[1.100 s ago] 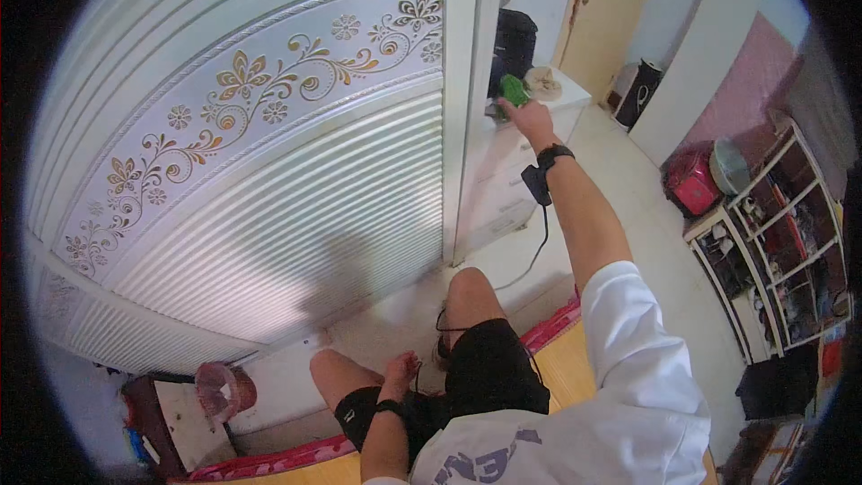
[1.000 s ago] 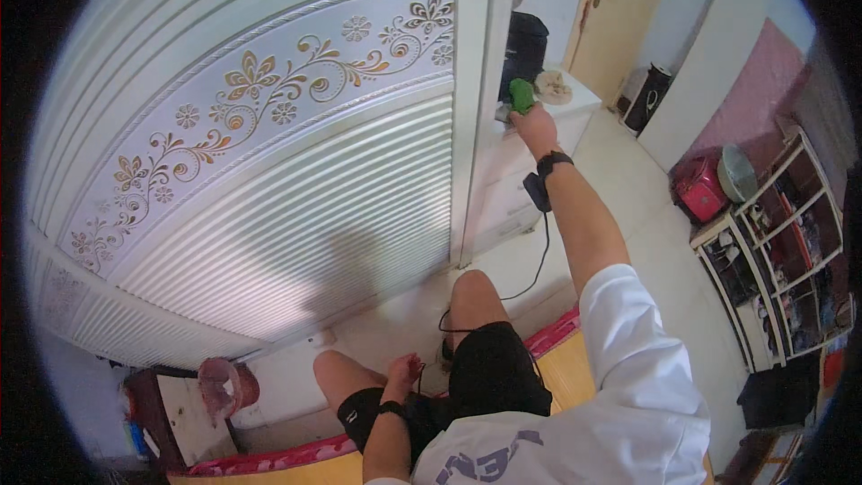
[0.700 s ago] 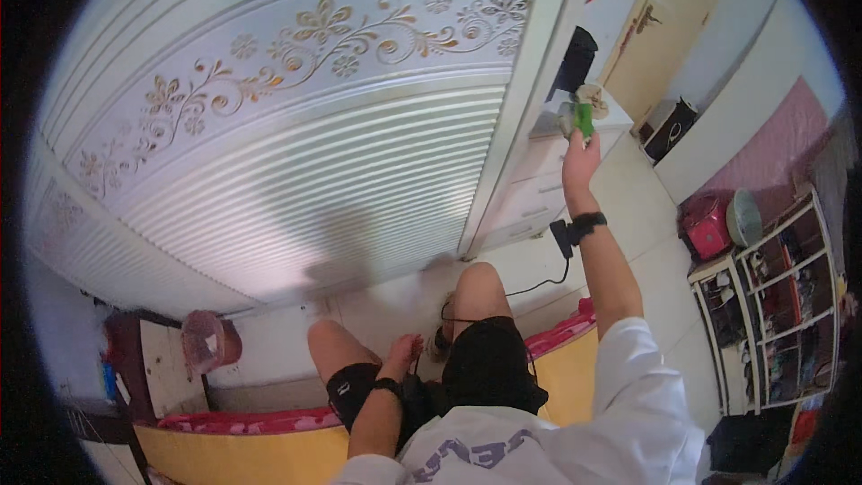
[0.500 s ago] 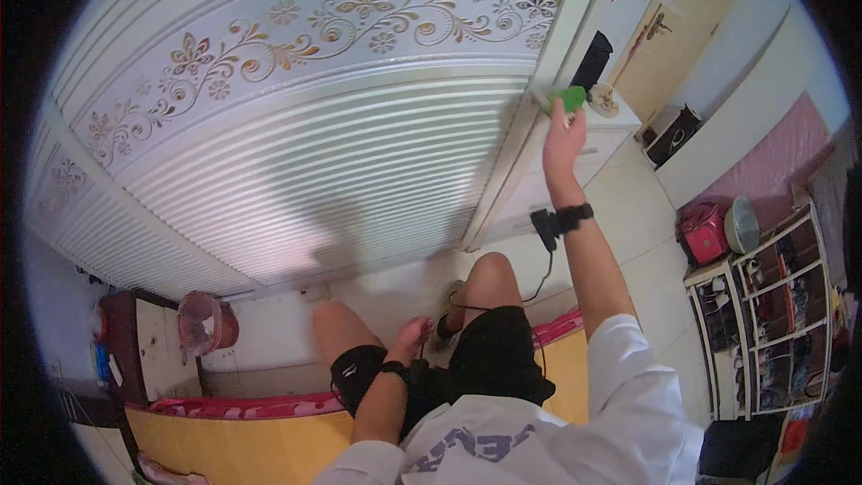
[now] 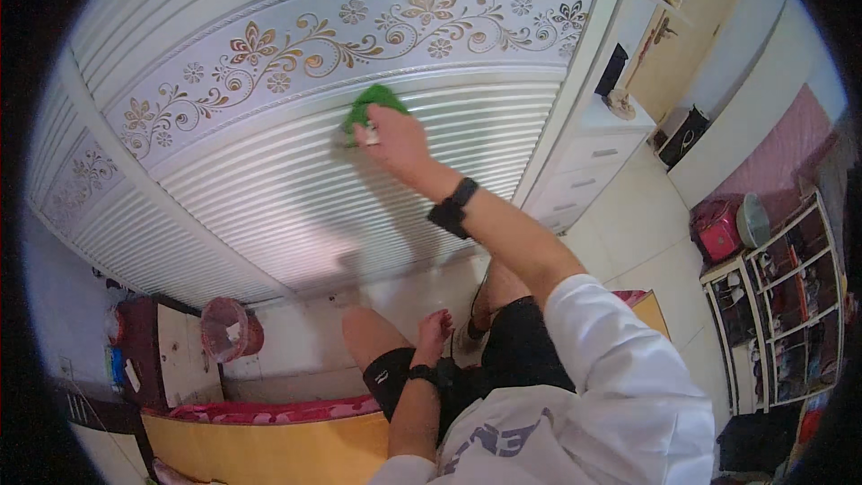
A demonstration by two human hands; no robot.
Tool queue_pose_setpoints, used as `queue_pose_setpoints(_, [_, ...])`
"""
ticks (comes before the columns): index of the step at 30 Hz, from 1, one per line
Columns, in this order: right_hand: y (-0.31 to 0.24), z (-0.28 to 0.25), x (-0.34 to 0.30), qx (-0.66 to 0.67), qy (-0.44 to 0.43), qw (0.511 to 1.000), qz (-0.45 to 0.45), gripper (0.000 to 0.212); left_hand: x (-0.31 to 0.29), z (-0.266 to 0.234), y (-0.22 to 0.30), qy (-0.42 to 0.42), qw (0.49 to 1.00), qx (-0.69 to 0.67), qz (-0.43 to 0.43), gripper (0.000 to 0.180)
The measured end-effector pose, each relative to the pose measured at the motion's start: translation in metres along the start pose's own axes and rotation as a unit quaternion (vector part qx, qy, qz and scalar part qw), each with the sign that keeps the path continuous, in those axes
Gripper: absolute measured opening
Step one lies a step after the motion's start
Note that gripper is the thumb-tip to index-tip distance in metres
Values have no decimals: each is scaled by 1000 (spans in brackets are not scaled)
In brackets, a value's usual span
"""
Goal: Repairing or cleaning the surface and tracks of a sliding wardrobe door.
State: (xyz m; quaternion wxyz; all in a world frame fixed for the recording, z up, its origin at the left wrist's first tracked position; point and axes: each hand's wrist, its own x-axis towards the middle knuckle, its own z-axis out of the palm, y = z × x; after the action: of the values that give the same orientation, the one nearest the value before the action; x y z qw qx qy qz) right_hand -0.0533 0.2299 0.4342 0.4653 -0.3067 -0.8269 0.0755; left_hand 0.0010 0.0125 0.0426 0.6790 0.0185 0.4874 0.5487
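The right hand [image 5: 395,139] grips a green cloth [image 5: 371,102] jutting past its fingers [image 5: 382,118], near the upper edge of the slatted panel [image 5: 278,190]; the left hand [image 5: 435,330] half-curls, contents unclear.

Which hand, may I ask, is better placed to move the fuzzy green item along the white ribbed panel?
Probably the right hand: it grips the fuzzy green item at the white ribbed panel; the left hand is near the thighs.
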Motion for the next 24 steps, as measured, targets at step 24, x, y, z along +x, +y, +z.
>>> queue_pose_setpoints(24, [17,23,-29,14,23,997,71,25,-2,4,5,21,999,24,-8,23])
